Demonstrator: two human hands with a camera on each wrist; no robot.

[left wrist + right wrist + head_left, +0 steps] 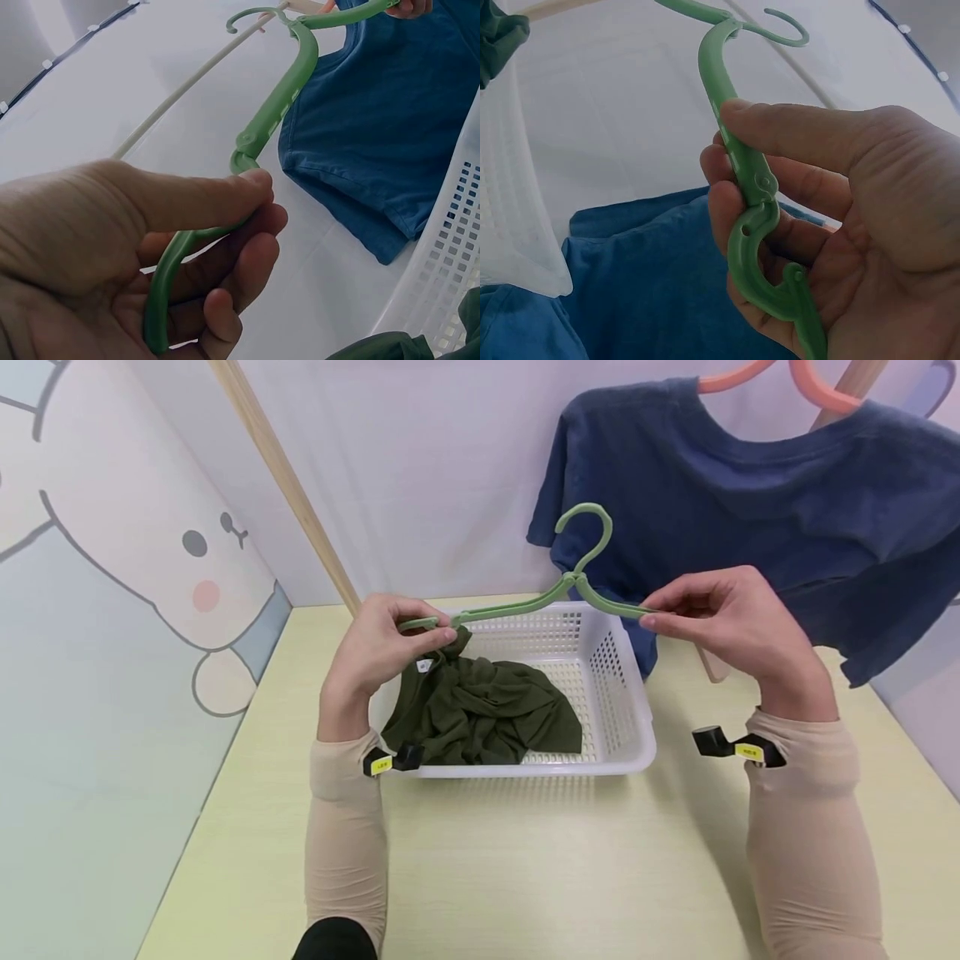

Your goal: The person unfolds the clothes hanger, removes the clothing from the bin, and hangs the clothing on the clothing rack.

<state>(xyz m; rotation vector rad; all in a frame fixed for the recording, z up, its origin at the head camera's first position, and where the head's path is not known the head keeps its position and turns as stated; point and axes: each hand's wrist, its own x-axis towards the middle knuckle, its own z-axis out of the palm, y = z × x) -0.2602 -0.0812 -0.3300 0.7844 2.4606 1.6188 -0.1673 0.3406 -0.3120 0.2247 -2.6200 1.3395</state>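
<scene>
A green jointed plastic hanger (525,605) is held level above a white basket, its hook pointing up. My left hand (386,639) pinches one end between thumb and fingers; in the left wrist view the end piece (166,289) bends back into the palm. With thumb and curled fingers, my right hand (723,618) grips the other arm of the hanger; the right wrist view shows a hinge and a hooked end piece (750,262) lying against that palm. Below, a dark green garment (495,710) lies crumpled in the left part of the basket (637,747).
A dark blue T-shirt (720,510) hangs on an orange hanger (821,389) at the back right. A slanted wooden pole (288,485) rises behind the basket on the left. The pale yellow table (525,868) meets a wall panel with a cartoon animal (150,518).
</scene>
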